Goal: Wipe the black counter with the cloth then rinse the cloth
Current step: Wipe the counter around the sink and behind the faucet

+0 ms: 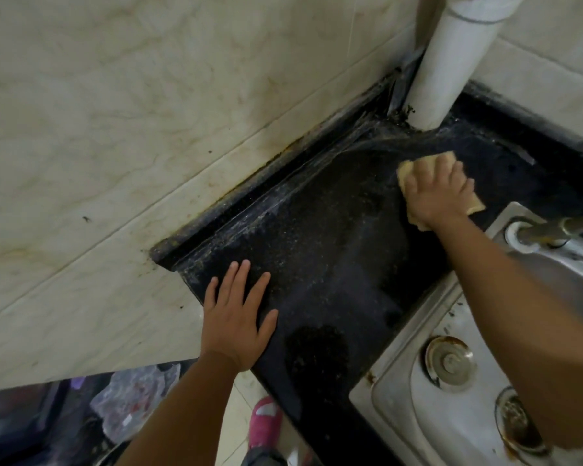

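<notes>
A tan cloth (414, 163) lies flat on the black counter (334, 250), near the back corner. My right hand (438, 193) presses down on the cloth with spread, straight fingers and covers most of it. My left hand (236, 314) rests flat on the counter's front left edge, fingers straight, holding nothing. The counter is speckled and shows dusty streaks and wet patches.
A steel sink (451, 415) with two drains sits to the right, its tap base (525, 235) behind my right forearm. A white pipe (451, 62) rises from the back corner. Stained tile wall (115, 129) borders the left. A pink slipper (266, 422) and plastic bag (132, 401) lie below.
</notes>
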Available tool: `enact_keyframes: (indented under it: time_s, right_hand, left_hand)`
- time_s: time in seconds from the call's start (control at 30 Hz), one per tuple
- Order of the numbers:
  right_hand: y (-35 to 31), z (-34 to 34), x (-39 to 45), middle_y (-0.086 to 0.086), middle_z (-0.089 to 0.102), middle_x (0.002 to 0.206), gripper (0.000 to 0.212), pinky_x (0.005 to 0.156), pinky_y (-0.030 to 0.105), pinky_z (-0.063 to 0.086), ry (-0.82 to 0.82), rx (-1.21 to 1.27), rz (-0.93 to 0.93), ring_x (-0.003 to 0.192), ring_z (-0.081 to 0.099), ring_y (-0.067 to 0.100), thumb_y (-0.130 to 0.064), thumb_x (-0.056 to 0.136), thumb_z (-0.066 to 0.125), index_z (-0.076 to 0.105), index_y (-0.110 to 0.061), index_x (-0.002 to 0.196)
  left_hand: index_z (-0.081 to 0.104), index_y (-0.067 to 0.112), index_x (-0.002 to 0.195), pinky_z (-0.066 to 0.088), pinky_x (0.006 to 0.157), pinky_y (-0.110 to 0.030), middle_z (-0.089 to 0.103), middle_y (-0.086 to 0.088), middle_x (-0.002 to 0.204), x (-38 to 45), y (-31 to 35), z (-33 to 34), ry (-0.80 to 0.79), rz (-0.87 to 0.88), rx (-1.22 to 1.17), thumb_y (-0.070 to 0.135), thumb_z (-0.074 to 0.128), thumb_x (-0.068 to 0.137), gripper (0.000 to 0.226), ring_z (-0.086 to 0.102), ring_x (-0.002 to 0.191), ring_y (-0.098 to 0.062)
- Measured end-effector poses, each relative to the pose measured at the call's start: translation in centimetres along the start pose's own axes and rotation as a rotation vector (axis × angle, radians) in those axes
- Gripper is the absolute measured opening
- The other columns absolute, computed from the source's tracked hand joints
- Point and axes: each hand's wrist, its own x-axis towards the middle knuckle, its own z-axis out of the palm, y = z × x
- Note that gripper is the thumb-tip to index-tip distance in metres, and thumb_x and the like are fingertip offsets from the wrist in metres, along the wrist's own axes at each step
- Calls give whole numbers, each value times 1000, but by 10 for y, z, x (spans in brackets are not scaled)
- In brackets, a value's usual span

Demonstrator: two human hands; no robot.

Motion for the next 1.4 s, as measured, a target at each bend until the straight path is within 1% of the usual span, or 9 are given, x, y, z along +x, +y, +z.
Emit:
enact_keyframes:
  time_s: [0.13,0.23,0.3,0.5,0.67,0.9,1.1,1.23,1.4]
  right_hand:
    - [-34,24,-58,6,-13,156,53,114,49,-9,-85,-120,-345,142,-16,29,-46,97,15,0,-31,147]
    - [-16,32,-91,1,-11,157,92,112,54,-10,-110,-292,-525,144,-13,26,-73,66,-26,0,-35,146]
    - [5,21,-89,0,-7,157,107,110,54,-14,-73,-363,-413,144,-10,24,-76,55,-34,1,-32,147]
    - [58,-17,-19,12,-8,156,67,114,50,-10,-79,-217,175,143,-14,28,-54,94,9,0,-17,148]
    - [39,-19,25,17,-12,155,63,115,47,-9,-27,-16,315,142,-16,32,-47,97,9,-2,-13,148]
    - [-43,1,48,12,-9,156,53,115,45,-5,20,7,-107,143,-11,30,-40,99,13,1,-23,148]
    - [-22,1,28,4,-6,157,50,116,40,-4,-55,-43,-375,144,-10,21,-40,99,17,7,-30,147]
    - [37,-12,36,9,-7,157,53,116,40,-3,-6,13,-71,144,-10,24,-40,99,20,7,-23,148]
    - [74,-30,57,13,-11,156,58,117,42,-3,16,84,273,144,-12,27,-40,98,17,1,-15,148]
  left_hand:
    - [42,17,127,7,106,-35,53,-21,130,0,3,-3,-10,-11,43,51,7,95,58,29,125,-29]
    - [59,12,116,22,101,-44,60,-21,120,-1,4,-6,-10,-17,82,52,12,95,65,44,118,-33]
    - [67,12,104,38,94,-53,65,-18,108,8,4,-17,-4,-20,92,54,30,85,59,60,102,-36]
    - [67,6,105,43,84,-61,63,-21,113,77,50,-28,39,152,-39,44,41,78,54,59,106,-40]
    - [16,27,146,-8,113,-34,4,1,156,117,83,-7,-38,197,8,49,18,94,57,-5,143,-15]
    - [57,13,124,16,102,-49,50,-14,135,121,80,2,-3,206,-21,42,28,84,57,43,128,-32]
    - [50,16,131,14,108,-45,40,-11,143,120,82,1,-18,184,-57,47,21,83,65,31,135,-28]
    - [34,22,141,-1,112,-37,21,-3,153,119,83,1,-27,175,-57,55,3,76,80,11,142,-19]
    - [43,17,137,3,109,-40,32,-8,148,120,83,0,-2,176,-54,52,11,80,74,22,139,-25]
